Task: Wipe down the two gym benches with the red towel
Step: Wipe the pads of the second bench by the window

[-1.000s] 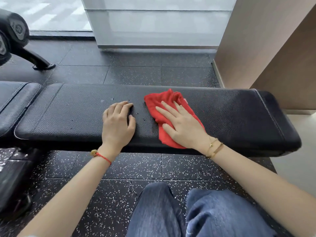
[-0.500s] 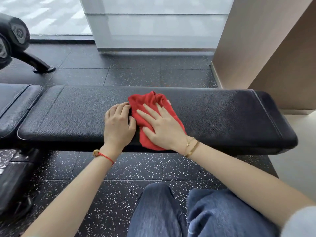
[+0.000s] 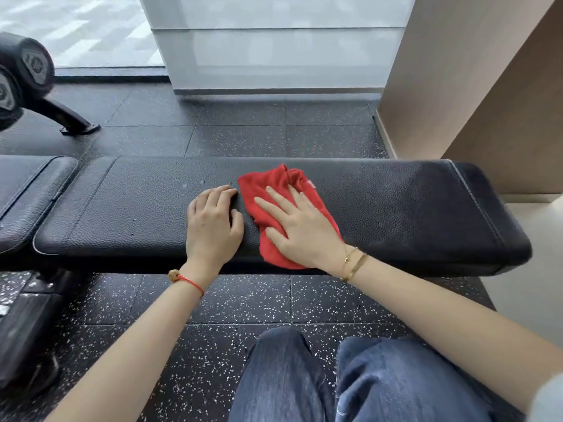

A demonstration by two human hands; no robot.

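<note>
The right hand (image 3: 300,231), fingers flat, has slid the crumpled red towel (image 3: 283,202) rightward along the black padded leather bench (image 3: 411,208). The left hand (image 3: 211,222) stays braced, fingers curled and holding nothing; wiping continues mid-bench.

one view only, from a camera worn on the person's head, tilted forward and down. it looks across the person's own denim knees (image 3: 359,379) at the bottom edge, over both forearms, onto the long black bench pad (image 3: 396,208) lying crosswise through the middle, close below. beyond it the speckled floor (image 3: 243,138) runs to a window wall (image 3: 274,50) at top; wide-angle bending shows at the edges.
</note>
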